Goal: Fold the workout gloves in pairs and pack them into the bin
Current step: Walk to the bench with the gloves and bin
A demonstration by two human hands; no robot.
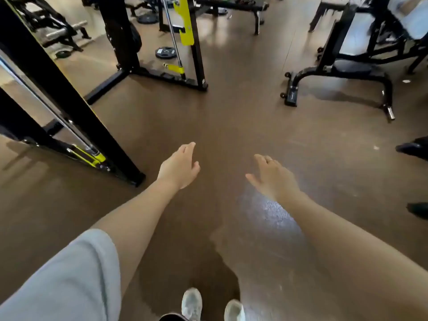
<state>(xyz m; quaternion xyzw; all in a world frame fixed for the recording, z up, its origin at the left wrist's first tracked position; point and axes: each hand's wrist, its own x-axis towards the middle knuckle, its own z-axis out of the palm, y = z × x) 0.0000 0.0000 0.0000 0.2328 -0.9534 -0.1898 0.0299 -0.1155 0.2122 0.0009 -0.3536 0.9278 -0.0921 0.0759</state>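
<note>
No workout gloves and no bin show in the head view. My left hand point(179, 166) reaches out over the brown gym floor, palm down, fingers loosely apart, holding nothing. My right hand point(272, 176) stretches forward beside it, fingers spread, a ring on one finger, also holding nothing. The two hands hang about a hand's width apart above bare floor. A grey short sleeve covers my left upper arm at the lower left.
A black and yellow rack frame point(69, 117) stands close on the left. A cable machine point(185, 42) rises ahead, with a weight plate point(165, 52) on the floor. A black bench point(342, 72) sits at the right. Another person's dark shoes point(414, 148) show at the right edge. My white shoes point(192, 304) are below.
</note>
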